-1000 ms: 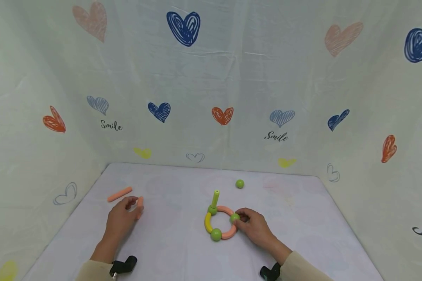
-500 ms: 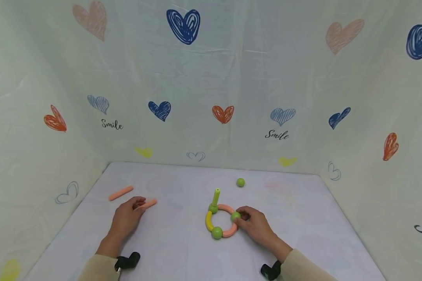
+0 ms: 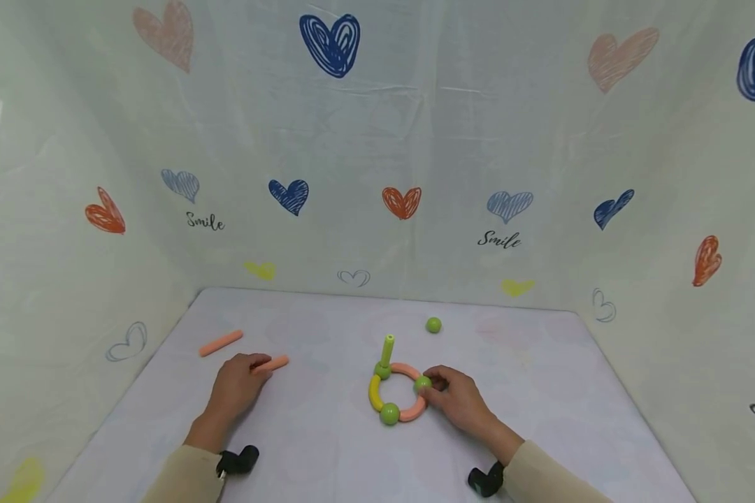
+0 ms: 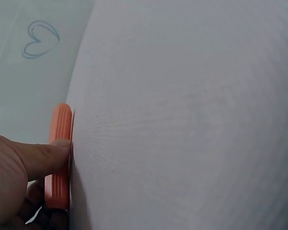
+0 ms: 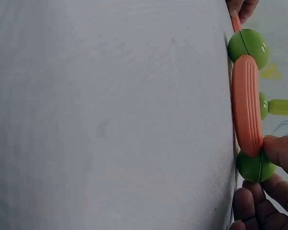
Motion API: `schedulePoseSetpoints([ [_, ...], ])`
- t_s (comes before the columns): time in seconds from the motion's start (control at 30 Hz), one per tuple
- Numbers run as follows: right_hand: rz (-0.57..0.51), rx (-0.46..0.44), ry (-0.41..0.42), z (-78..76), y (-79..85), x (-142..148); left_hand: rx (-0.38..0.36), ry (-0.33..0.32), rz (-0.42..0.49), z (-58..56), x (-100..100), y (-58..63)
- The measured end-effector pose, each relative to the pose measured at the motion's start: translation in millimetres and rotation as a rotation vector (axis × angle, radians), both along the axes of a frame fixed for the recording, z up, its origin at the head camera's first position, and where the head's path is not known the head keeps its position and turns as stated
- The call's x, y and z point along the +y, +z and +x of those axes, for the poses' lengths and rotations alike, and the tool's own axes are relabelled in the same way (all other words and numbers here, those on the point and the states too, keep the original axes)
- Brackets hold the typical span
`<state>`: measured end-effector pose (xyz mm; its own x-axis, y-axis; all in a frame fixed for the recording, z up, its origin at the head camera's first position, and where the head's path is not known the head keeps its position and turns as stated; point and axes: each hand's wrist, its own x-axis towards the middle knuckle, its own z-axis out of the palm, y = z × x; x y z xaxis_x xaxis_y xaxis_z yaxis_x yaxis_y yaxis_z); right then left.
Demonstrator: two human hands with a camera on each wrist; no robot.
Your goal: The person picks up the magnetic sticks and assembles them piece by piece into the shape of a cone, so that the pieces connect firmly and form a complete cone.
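Observation:
My left hand (image 3: pixel 234 385) pinches a straight orange rod (image 3: pixel 279 362) low over the table. In the left wrist view the thumb presses across the rod's grooved side (image 4: pixel 61 123). To the right lies a ring of curved pieces joined by green balls. Two of its arcs are orange, like the near one (image 3: pixel 414 411), and a yellow arc (image 3: pixel 374 393) forms the left side. My right hand (image 3: pixel 462 402) pinches the ring's right-hand green ball (image 5: pixel 252 167) between thumb and fingers. A light green stick (image 3: pixel 386 351) stands up from the far-left ball (image 3: pixel 382 372); another ball (image 3: pixel 389 413) sits at the near side.
A second straight orange rod (image 3: pixel 221 343) lies beyond my left hand. One loose green ball (image 3: pixel 433 325) rests behind the ring. The white table (image 3: pixel 327 454) is enclosed by a pale curtain (image 3: pixel 440 140) printed with hearts.
My left hand has shifted right with the orange rod, which has turned from pointing nearly away from me to pointing right. The right hand has kept its hold on the ring's ball.

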<state>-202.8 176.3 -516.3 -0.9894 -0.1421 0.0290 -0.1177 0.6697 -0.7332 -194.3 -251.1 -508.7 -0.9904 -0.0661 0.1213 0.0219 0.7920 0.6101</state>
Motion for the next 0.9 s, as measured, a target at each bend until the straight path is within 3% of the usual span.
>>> schedulePoseSetpoints([
  [0.3,0.004,-0.018,0.014,-4.6,-1.0,-4.5,-0.004,0.117,0.125,3.4,10.9,4.8],
  [0.9,-0.013,-0.010,0.042,-7.7,-3.5,-13.9,0.020,0.116,0.399,11.2,53.5,21.4],
])
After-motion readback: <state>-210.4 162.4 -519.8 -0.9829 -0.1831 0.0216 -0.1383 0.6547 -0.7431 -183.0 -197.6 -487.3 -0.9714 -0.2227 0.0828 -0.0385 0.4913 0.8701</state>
